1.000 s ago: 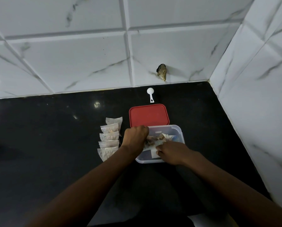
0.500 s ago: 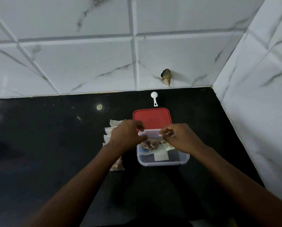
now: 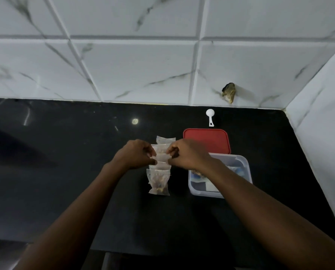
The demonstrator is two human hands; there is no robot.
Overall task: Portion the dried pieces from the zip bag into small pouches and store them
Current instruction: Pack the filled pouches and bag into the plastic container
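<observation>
A row of several small clear pouches (image 3: pixel 159 182) with brown dried pieces lies on the black counter (image 3: pixel 65 172). My left hand (image 3: pixel 135 154) and my right hand (image 3: pixel 186 154) each pinch a side of one small pouch (image 3: pixel 162 158) in the middle of that row. Right of the row stands a clear plastic container (image 3: pixel 244 164); the zip bag with dried pieces (image 3: pixel 198 175) lies inside it, mostly hidden by my right forearm.
The container's red lid (image 3: pixel 207 140) lies flat just behind it. A small white scoop (image 3: pixel 210 116) rests near the tiled back wall (image 3: pixel 143 65). A tiled side wall (image 3: pixel 322 123) closes the counter on the right.
Both hands left the container and moved left to the pouch row, where they now pinch a small pouch. The zip bag stays in the container.
</observation>
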